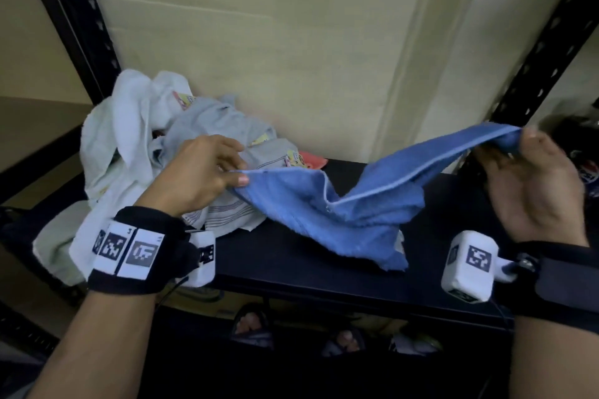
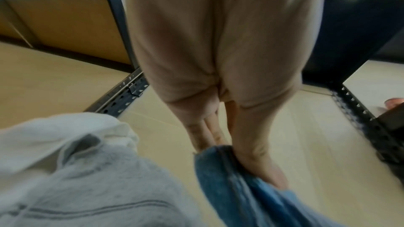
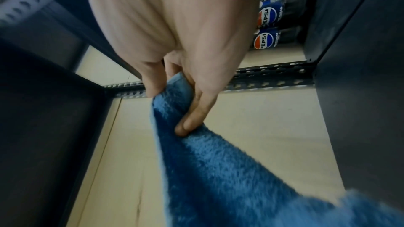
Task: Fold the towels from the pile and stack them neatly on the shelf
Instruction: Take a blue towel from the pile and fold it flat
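The left hand (image 1: 201,168) pinches one corner of the blue towel (image 1: 340,204). The right hand (image 1: 531,178), raised higher, pinches the other corner.

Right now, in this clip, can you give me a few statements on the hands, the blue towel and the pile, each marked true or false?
1. Both hands hold the blue towel. True: the left hand and the right hand each pinch an end.
2. The blue towel is already folded into a neat square. False: it hangs spread and sagging between the hands.
3. The pile of towels lies at the left end of the black shelf. True.
4. The pile holds only blue towels. False: it shows white and grey ones.
5. Pepsi bottles stand beyond the right hand. True.
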